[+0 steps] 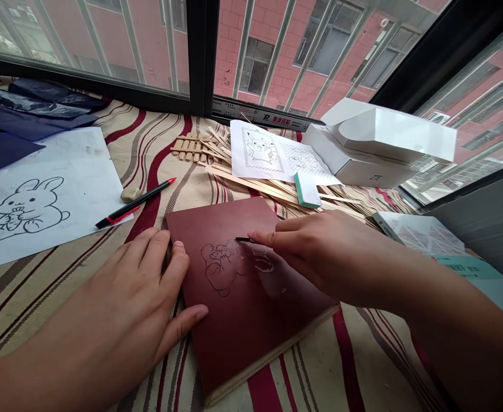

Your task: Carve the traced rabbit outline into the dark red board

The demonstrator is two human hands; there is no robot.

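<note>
A dark red carving block on a pale wooden base [251, 337] lies on the striped cloth, with a rabbit outline [223, 266] partly cut into its surface. My left hand [139, 292] rests flat with its fingers apart, pressing on the block's left edge. My right hand [303, 254] lies across the block, pinching a small carving tool [242, 240] with a dark tip. The tip touches the top of the rabbit outline. My fingers hide most of the tool's handle.
A paper with a rabbit drawing [32, 212] and dark blue carbon sheets [19, 123] lie at the left. Beside them are a red-tipped black pen [135, 203] and a beige eraser [130, 194]. Wooden sticks [234, 171], a printed cartoon sheet [262, 151] and a white box [375, 143] stand beyond, below a window.
</note>
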